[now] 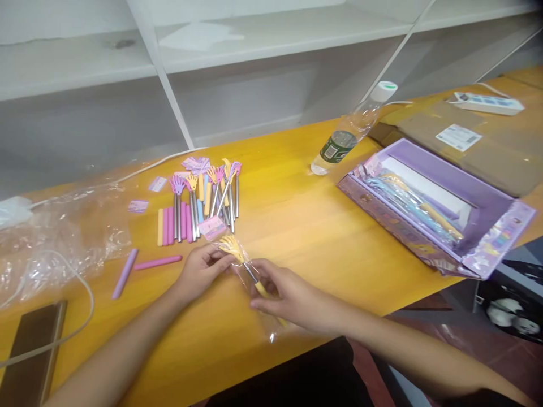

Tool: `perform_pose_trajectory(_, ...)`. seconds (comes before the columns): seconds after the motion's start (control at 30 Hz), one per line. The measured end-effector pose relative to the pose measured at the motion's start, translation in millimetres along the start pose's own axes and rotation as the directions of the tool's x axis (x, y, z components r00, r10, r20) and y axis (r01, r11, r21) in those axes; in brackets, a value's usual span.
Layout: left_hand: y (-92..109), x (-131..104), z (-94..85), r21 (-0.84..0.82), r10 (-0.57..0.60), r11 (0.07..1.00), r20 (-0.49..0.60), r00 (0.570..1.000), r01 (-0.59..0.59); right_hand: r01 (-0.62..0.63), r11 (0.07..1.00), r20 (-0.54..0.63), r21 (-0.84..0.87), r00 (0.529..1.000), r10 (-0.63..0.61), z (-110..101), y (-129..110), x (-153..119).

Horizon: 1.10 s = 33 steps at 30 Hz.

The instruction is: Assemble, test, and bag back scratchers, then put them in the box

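A yellow back scratcher (231, 249) with a hand-shaped head and metal shaft lies inside a clear plastic sleeve (271, 333). My left hand (202, 271) pinches the sleeve beside the scratcher's head, just under a pink card (211, 227). Around the yellow handle end, through the plastic, my right hand (288, 291) is closed. Beyond the left hand lies a group of back scratcher heads on metal rods (177, 209), in purple, yellow and pink. Coloured handle tubes (165, 227) lie among them. A lilac tube (125, 273) and a pink tube (158, 262) rest apart at the left.
An open purple box (394, 232) at the right contains bagged back scratchers (416, 206). Behind it are a clear bottle (356, 130), flat cardboard (424, 121) and a power strip (487, 103). Clear plastic (80, 226), a white cable (91, 305) and a dark slab (31, 350) occupy the left.
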<state>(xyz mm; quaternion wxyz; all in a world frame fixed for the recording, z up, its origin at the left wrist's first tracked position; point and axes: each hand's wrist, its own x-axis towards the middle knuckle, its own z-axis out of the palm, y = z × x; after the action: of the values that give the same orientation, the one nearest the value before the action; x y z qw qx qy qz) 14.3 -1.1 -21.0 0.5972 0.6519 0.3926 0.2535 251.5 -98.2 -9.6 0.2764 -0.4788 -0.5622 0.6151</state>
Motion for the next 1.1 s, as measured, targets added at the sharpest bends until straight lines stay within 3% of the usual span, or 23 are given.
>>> perform_pose_trajectory(0.07, -1, 1, -2.3, -0.043, 0.004, 0.999, 0.087, 0.996, -0.001, 0.002, 0.992, -0.051, -0.125, 0.999, -0.008, 1, 1, -11)
perform_pose_trajectory(0.2, 0, 0, -5.7, -0.047, 0.040, 0.998, 0.214, 0.976, -0.031, 0.047, 0.987, -0.247, -0.155, 0.965, -0.085, -7, 6, -24)
perform_pose_trajectory(0.3, 0, -1, -5.4, -0.017, 0.056, 0.998, 0.222, 0.973, -0.054, 0.046, 0.960, -0.397, -0.277, 0.904, -0.158, -24, 11, -36)
perform_pose_trajectory(0.37, 0, -1, -4.3, 0.005, 0.059, 0.998, 0.228, 0.972, -0.062, -0.032, 0.911, -0.502, -0.412, 0.842, -0.197, -44, 15, -48)
perform_pose_trajectory(0.5, 1, 0, -2.0, 0.052, 0.076, 0.994, 0.252, 0.965, -0.092, -0.346, 0.734, -0.729, -0.584, 0.622, -0.286, -110, 19, -80)
perform_pose_trajectory(0.6, 2, 0, -1.0, 0.098, 0.082, 0.989, 0.264, 0.961, -0.111, -0.607, 0.518, -0.794, -0.603, 0.523, -0.311, -176, 22, -109)
perform_pose_trajectory(0.63, 2, 0, -0.7, 0.112, 0.081, 0.987, 0.266, 0.961, -0.114, -0.674, 0.440, -0.805, -0.593, 0.478, -0.352, -196, 23, -118)
perform_pose_trajectory(0.7, 2, 0, -0.4, 0.131, 0.080, 0.984, 0.268, 0.960, -0.118, -0.758, 0.321, -0.806, -0.568, 0.434, -0.402, -232, 28, -134)
perform_pose_trajectory(0.8, 2, 0, -0.1, 0.150, 0.081, 0.981, 0.273, 0.959, -0.125, -0.767, 0.252, -0.789, -0.590, 0.482, -0.381, -264, 40, -148)
perform_pose_trajectory(0.9, 1, -1, -0.1, 0.167, 0.088, 0.976, 0.279, 0.956, -0.139, -0.748, 0.253, -0.783, -0.614, 0.534, -0.319, -275, 50, -150)
perform_pose_trajectory(1.1, 3, 0, -0.4, 0.219, 0.090, 0.963, 0.284, 0.954, -0.156, -0.750, 0.328, -0.817, -0.575, 0.500, -0.289, -274, 48, -142)
